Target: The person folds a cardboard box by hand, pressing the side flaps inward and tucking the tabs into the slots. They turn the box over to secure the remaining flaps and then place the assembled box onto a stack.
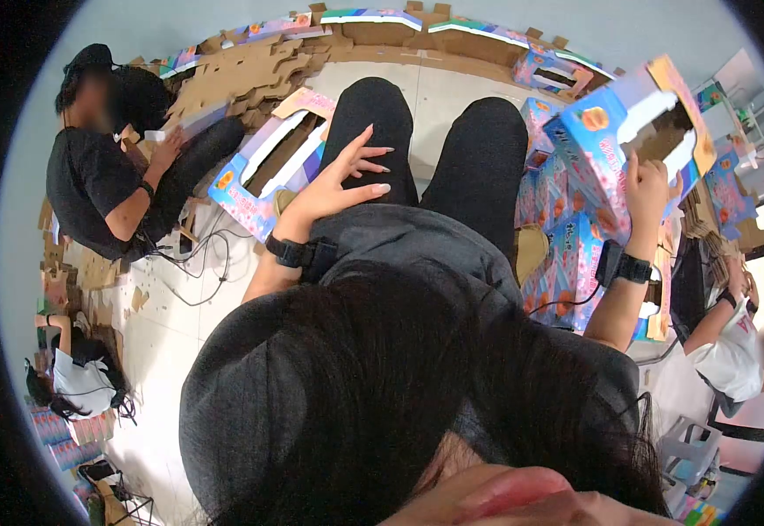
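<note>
My left hand (342, 180) is over my left thigh with its fingers spread and nothing in it. Beside it, to the left, a printed box with a long cut-out opening (240, 203) leans near my leg. On the right, my right hand (649, 186) grips a blue and pink printed box (588, 145), its fingers at the edge of the box's opening. That box is tilted above a stack of similar printed boxes (566, 250) beside my right leg.
Flattened cardboard (233, 74) lies at the upper left. More printed boxes (373, 17) line the far wall. Co-workers sit at the left (92, 167), lower left (79, 381) and right (737, 359). A cable (215, 272) lies on the floor. A stool (689, 443) stands lower right.
</note>
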`<state>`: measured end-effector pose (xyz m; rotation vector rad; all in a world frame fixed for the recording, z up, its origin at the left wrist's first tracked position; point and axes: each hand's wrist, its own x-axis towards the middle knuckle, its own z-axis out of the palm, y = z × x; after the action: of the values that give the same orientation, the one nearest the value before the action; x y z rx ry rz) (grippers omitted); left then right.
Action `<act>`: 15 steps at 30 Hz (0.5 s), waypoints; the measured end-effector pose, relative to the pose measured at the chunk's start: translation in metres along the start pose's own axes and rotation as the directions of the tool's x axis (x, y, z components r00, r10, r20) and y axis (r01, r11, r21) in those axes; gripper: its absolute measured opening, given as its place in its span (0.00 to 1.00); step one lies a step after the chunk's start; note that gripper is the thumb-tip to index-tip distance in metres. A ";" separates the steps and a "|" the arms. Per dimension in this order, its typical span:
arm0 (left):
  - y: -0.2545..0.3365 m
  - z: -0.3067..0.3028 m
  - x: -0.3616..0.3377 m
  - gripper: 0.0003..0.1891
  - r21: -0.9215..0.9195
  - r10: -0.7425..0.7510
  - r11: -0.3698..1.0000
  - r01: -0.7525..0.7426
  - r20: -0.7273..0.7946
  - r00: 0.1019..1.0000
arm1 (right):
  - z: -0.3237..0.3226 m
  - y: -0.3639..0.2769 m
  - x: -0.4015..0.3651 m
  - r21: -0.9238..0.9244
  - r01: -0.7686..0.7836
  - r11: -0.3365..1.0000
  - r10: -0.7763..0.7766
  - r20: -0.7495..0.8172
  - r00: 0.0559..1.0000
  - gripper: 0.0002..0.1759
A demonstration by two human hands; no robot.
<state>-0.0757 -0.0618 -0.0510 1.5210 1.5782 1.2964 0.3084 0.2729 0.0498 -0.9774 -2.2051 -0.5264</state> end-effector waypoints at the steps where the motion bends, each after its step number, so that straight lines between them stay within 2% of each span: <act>1: -0.002 0.000 0.000 0.49 0.000 0.005 1.000 -0.005 -0.010 1.000 | 0.016 0.019 -0.003 0.003 -0.040 0.999 0.040 -0.006 0.999 0.29; 4: -0.002 0.000 0.001 0.49 0.020 -0.004 1.000 0.004 -0.006 1.000 | 0.055 0.072 -0.008 -0.057 -0.324 0.944 0.329 0.208 0.921 0.30; 5: -0.004 0.001 0.001 0.49 0.018 -0.003 1.000 0.003 -0.010 1.000 | 0.088 0.116 -0.015 -0.059 -0.343 0.938 0.346 0.254 0.903 0.31; 8: -0.002 0.002 0.003 0.49 0.011 -0.009 1.000 0.009 -0.003 1.000 | 0.112 0.142 -0.022 -0.271 -0.381 0.884 0.443 0.229 0.867 0.30; 9: -0.003 0.002 0.003 0.49 0.014 -0.019 1.000 0.019 -0.008 1.000 | 0.119 0.149 -0.021 -0.290 -0.436 0.852 0.506 0.241 0.828 0.31; 13: -0.002 0.003 0.007 0.49 0.038 -0.036 0.999 0.036 -0.005 0.999 | 0.116 0.122 -0.012 -0.408 -0.369 0.835 0.470 0.184 0.863 0.28; 15: -0.001 0.004 0.005 0.48 0.043 -0.037 0.998 0.037 -0.001 0.999 | 0.126 0.127 -0.008 -0.411 -0.405 0.817 0.536 0.280 0.797 0.26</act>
<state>-0.0729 -0.0561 -0.0522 1.5106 1.6369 1.2503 0.3582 0.4236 -0.0328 -1.9041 -2.0991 -0.5022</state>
